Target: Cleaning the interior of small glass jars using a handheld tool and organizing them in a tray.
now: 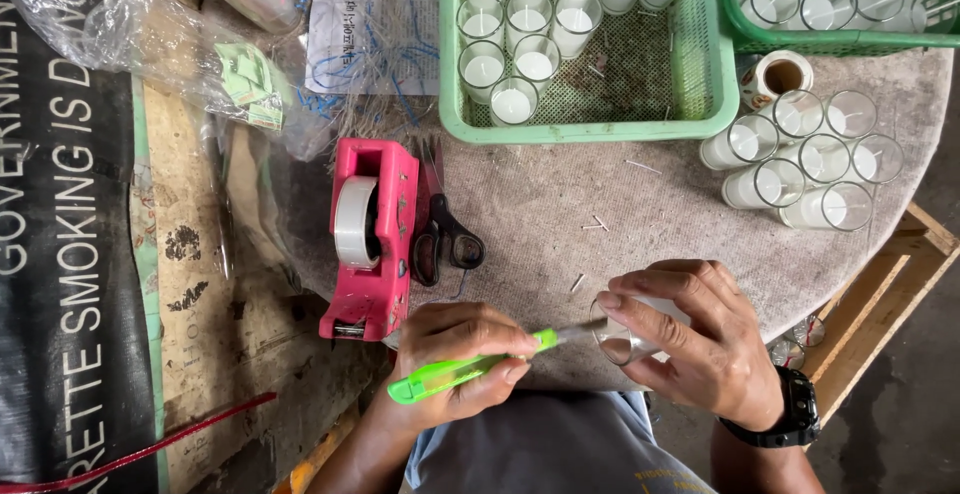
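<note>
Left hand: fingers curled tight on green utility knife – blade tip inside glass mouth.
Right hand: fingers wrapped round small glass candle cup, tilted, over round table edge.
Nearby: pink tape dispenser, scissors.

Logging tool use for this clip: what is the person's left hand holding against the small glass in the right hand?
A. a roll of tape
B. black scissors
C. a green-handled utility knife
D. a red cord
C: the left hand grips a green-handled utility knife whose blade points into the small glass held by the right hand; the black scissors lie on the table.
</note>
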